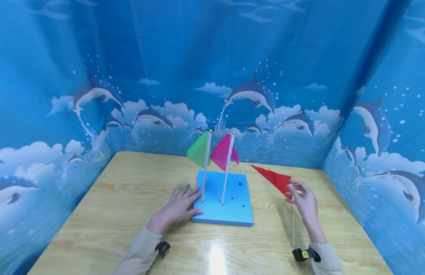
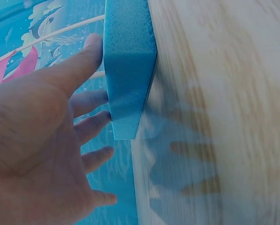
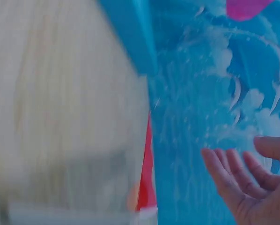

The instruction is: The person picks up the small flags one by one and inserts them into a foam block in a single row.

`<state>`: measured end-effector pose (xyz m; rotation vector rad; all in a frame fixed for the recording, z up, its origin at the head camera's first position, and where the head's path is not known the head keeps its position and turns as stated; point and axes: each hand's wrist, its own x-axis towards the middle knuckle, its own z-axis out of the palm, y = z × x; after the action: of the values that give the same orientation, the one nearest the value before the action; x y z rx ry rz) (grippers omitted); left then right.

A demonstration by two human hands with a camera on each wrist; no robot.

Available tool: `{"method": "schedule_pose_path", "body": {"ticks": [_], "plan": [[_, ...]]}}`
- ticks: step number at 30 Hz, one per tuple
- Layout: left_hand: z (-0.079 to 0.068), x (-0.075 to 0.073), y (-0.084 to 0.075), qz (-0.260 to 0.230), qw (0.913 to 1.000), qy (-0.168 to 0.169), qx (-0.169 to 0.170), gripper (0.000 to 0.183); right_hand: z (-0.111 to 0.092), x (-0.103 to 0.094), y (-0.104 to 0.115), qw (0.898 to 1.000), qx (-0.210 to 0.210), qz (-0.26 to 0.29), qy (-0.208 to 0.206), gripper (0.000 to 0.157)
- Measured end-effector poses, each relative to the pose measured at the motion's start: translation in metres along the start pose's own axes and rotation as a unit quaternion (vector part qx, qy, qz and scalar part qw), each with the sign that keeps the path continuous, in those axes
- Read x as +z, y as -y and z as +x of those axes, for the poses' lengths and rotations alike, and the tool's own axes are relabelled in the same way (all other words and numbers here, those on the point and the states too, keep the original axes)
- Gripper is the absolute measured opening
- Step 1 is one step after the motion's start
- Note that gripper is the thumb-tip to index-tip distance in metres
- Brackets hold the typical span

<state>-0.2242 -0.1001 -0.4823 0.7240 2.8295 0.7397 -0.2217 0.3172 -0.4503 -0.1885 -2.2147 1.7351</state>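
Observation:
My left hand (image 1: pixel 179 206) rests with spread fingers at the left edge of a blue foam board (image 1: pixel 234 214). In the left wrist view its thumb (image 2: pixel 94 44) lies against the board's upper edge. A green flag (image 1: pixel 198 150) and a pink flag (image 1: pixel 220 154) stand upright on thin poles set in the board. To the right, a red triangular flag (image 1: pixel 272 179) lies on the table with its pole (image 1: pixel 293 225) pointing toward me. Directly over it is my right hand (image 1: pixel 306 200), fingers loosely bent. The right wrist view shows this hand (image 3: pixel 252 187) apart from the flag, holding nothing.
Several small holes, one of them larger (image 1: pixel 240 183), show in the board's right part. The wooden table (image 1: pixel 140 179) ends at a blue dolphin-printed curtain (image 1: pixel 164 76) behind and on both sides. Dark wrist devices (image 1: pixel 163 248) sit on both sleeves.

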Motion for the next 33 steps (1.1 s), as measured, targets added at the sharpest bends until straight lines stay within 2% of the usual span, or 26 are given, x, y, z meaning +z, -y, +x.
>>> {"method": "schedule_pose_path", "body": {"ticks": [4,6,11,14,18,20,26,33], "plan": [[-0.002,-0.001,-0.002,-0.001,1.0,0.0,-0.004,0.07,0.0,-0.018,-0.01,0.994,0.033,-0.103,0.026,0.038],[-0.003,-0.002,-0.003,-0.001,1.0,0.0,-0.005,0.07,0.001,-0.025,-0.015,0.989,0.062,-0.125,0.049,0.043],[-0.004,-0.003,-0.003,0.002,1.0,-0.003,-0.005,0.07,0.007,-0.037,-0.027,0.982,0.13,-0.109,0.084,0.048],[-0.003,-0.002,-0.003,0.006,1.0,-0.005,-0.004,0.07,0.01,-0.042,-0.034,0.979,0.155,-0.081,0.102,0.048],[-0.002,-0.002,-0.003,0.007,1.0,-0.004,-0.003,0.07,0.016,-0.048,-0.042,0.973,0.178,-0.075,0.13,0.05],[-0.002,-0.002,-0.003,0.007,1.0,-0.004,-0.002,0.07,0.018,-0.05,-0.045,0.969,0.185,-0.087,0.136,0.05],[-0.002,-0.001,-0.003,0.008,0.9999,-0.007,-0.005,0.07,0.022,-0.048,-0.047,0.958,0.18,-0.168,0.144,0.046],[-0.001,-0.002,-0.004,0.01,0.9999,-0.004,-0.004,0.07,0.022,-0.043,-0.044,0.942,0.162,-0.255,0.148,0.03]]}}
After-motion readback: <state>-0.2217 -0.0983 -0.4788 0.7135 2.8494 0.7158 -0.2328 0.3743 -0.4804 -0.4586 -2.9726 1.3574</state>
